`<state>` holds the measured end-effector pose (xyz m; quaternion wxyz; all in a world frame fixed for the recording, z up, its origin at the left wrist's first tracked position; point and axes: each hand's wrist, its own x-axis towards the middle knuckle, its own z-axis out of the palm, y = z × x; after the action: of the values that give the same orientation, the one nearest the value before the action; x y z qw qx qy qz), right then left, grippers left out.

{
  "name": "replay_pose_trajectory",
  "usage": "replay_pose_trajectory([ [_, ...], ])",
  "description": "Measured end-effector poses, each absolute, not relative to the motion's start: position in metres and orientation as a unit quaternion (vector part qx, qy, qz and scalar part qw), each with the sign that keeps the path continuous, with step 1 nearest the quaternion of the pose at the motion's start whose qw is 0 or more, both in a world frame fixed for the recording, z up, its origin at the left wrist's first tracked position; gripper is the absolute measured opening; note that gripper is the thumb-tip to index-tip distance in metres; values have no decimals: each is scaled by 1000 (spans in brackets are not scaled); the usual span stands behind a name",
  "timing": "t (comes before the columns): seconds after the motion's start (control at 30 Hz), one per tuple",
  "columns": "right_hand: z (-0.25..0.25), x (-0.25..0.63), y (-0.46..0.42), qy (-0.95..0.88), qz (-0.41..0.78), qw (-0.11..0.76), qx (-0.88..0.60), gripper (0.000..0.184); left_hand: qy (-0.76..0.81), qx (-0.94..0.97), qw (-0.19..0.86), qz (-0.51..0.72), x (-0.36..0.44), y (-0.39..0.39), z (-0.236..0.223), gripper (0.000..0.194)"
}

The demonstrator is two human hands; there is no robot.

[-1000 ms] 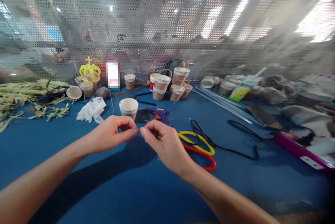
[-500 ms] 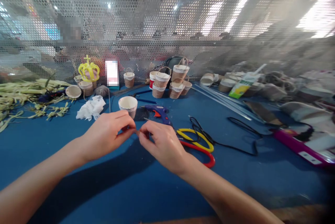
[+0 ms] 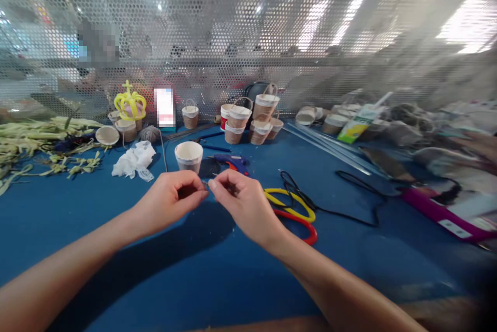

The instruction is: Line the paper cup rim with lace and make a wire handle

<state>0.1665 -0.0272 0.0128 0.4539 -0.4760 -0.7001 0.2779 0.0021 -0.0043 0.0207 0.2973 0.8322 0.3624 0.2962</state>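
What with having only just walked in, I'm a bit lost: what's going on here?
A person works at a blue table, left hand and right hand nearly fingertip to fingertip, both in a pinch. Whatever they hold is too small to make out. A paper cup stands just beyond the left hand, and a glue gun lies beyond the right. Scissors lie to the right.

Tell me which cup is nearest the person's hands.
The round, white-lined, paper-like cup with a greyish wall, upright just beyond the left hand. It stands apart, in front; the other round, white-rimmed cups sit farther back, nearer the perforated grey screen.
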Motion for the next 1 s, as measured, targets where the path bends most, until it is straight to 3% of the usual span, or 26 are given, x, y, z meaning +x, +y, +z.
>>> replay_pose_trajectory([
  [0.17,9,167,-27,-751,129,408,-502,15,311,901,53,299,4,-16,26,17],
  [0.27,10,167,-28,-793,83,367,-478,13,304,916,19,261,0,-15,33,19],
  [0.4,12,167,-30,-828,101,349,-428,16,343,898,137,241,-8,-5,41,13],
  [0.6,16,166,-32,-769,260,393,-432,19,355,807,421,212,-10,11,33,22],
  [0.73,14,167,-29,-717,277,442,-463,18,348,783,450,251,-1,7,22,22],
  [0.8,11,167,-27,-711,245,444,-488,18,367,796,395,275,4,0,19,20],
  [1.0,8,168,-26,-780,66,385,-490,16,321,892,87,307,4,-15,24,16],
])
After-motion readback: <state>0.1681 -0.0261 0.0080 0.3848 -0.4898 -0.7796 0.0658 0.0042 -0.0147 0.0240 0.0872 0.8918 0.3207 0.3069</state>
